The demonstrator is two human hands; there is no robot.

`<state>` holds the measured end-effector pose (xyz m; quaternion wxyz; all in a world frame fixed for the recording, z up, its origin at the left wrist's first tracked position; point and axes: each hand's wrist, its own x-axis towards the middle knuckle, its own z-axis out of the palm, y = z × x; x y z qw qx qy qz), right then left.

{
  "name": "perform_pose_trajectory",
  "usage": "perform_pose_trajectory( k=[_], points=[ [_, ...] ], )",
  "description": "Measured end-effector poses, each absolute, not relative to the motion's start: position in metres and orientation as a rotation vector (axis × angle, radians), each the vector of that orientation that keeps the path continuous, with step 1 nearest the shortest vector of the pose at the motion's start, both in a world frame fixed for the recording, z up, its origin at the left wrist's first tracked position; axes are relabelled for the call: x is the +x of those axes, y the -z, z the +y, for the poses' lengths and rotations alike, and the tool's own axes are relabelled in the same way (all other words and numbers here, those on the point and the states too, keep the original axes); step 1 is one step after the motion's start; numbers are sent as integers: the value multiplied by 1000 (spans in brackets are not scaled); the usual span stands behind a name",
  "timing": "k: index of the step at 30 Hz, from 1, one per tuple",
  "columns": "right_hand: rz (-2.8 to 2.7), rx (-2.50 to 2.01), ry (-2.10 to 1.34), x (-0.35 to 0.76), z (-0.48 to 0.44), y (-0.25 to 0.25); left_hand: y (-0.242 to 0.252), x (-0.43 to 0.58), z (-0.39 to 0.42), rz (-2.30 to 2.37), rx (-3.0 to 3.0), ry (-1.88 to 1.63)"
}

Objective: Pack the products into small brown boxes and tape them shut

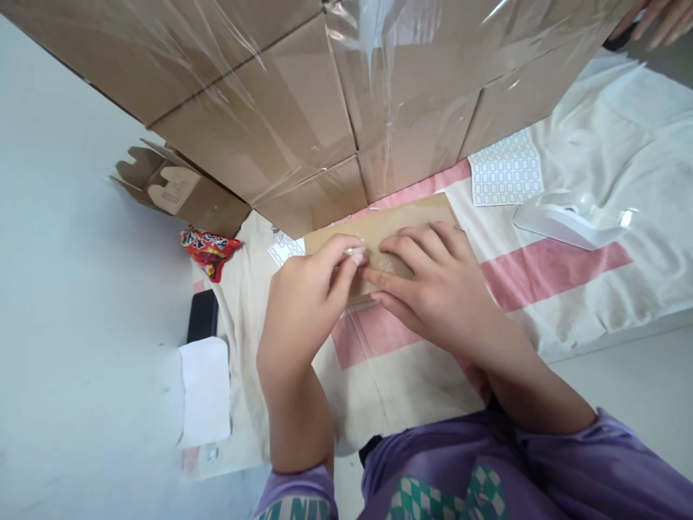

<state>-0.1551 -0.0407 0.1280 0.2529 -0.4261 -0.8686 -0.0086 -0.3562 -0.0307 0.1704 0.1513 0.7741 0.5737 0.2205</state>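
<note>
A flat brown cardboard box (pixel 427 214) lies in front of me on the cloth. Over its left part, my left hand (pixel 308 289) is closed in a pinch, thumb against forefinger. Between those fingertips is a small crumpled, whitish see-through piece (pixel 355 251) that looks like clear tape. My right hand (pixel 433 282) rests palm down on the box, fingers stretched out and apart. Its forefinger reaches close to the left fingertips. Part of the box top is hidden under both hands.
Large film-wrapped cartons (pixel 271 115) stand right behind the box. At the right are a white tape dispenser (pixel 568 220) and a sticker sheet (pixel 506 173). Leftward lie an open carton (pixel 211 195), a red snack packet (pixel 208 251), a black phone-like object (pixel 203 315) and white paper (pixel 206 390). Another person's hand (pixel 663 22) shows top right.
</note>
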Motion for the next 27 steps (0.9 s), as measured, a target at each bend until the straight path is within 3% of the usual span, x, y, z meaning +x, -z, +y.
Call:
perform_pose_trajectory(
  k=[27],
  points=[
    [-2341, -1214, -102, -160, -41, -135, -159, -339, -20, 1730, 2340, -833]
  ],
)
